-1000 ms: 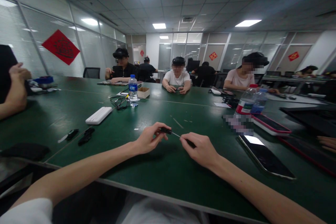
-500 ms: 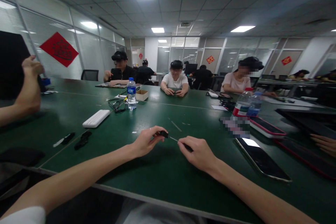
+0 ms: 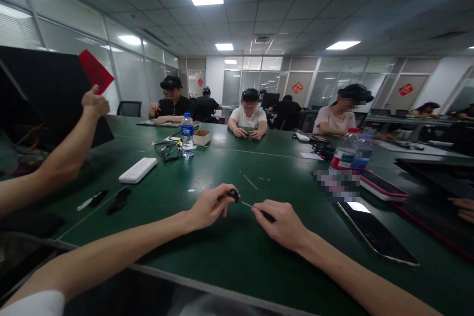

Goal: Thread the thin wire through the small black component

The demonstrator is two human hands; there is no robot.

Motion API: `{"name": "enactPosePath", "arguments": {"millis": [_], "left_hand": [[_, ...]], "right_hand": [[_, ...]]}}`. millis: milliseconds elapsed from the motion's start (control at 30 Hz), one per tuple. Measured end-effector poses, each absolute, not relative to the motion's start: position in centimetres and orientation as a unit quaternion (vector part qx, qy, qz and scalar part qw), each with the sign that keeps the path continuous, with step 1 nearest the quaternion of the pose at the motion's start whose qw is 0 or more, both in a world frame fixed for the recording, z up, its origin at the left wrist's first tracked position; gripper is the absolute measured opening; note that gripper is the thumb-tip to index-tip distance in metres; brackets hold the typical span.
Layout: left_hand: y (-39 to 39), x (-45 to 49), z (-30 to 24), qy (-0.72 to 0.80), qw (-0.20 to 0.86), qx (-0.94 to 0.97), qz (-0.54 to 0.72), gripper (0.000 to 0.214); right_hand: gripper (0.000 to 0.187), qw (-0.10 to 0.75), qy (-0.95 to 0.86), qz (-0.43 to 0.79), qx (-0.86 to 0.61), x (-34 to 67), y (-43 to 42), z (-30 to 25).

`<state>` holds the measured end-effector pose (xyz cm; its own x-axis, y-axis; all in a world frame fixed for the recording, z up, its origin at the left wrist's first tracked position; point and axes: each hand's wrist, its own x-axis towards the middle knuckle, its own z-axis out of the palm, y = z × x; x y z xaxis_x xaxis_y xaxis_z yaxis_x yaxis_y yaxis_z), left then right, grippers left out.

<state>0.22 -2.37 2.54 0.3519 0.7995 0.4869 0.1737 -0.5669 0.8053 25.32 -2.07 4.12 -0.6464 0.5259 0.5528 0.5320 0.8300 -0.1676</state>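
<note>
Over the green table [image 3: 166, 242], my left hand [image 3: 208, 207] pinches a small black block-shaped piece [image 3: 234, 196] between thumb and fingers. My right hand [image 3: 284, 223] is closed around the dark handle of a slim screwdriver [image 3: 246, 204]. Its thin metal shaft points left toward the black piece, with the tip close to it; whether they touch I cannot tell. Part of the handle is hidden inside my right hand, and my left fingers cover some of the piece.
A phone [image 3: 375, 232] lies to the right, near bottles [image 3: 345, 150] and a red-edged device [image 3: 383, 185]. On the left are a white box-like device [image 3: 138, 170], black straps [image 3: 118, 201] and a water bottle [image 3: 187, 136]. Another person's arm [image 3: 70, 158] holds a large black panel [image 3: 48, 94].
The other person's arm and black panel at the left have swung further into view. My left hand has tilted the black piece slightly; both hands keep their grips.
</note>
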Motion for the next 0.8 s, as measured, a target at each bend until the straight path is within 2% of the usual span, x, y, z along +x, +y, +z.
{"name": "enactPosePath", "arguments": {"millis": [167,400,800], "left_hand": [[-2.1,1.8,2.4,0.293,0.471,0.656,0.511,0.032],[-0.6,2.3,1.2,0.294,0.672,0.434,0.523,0.028],[-1.2,1.9,2.1,0.275,0.712,0.411,0.500,0.026]], "right_hand": [[0.027,0.368,-0.891,-0.013,-0.265,25.1,-2.5,4.9],[0.026,0.358,-0.896,-0.005,-0.262,24.9,-2.6,5.0],[0.026,0.319,-0.904,0.004,-0.285,25.2,-1.8,4.3]]}}
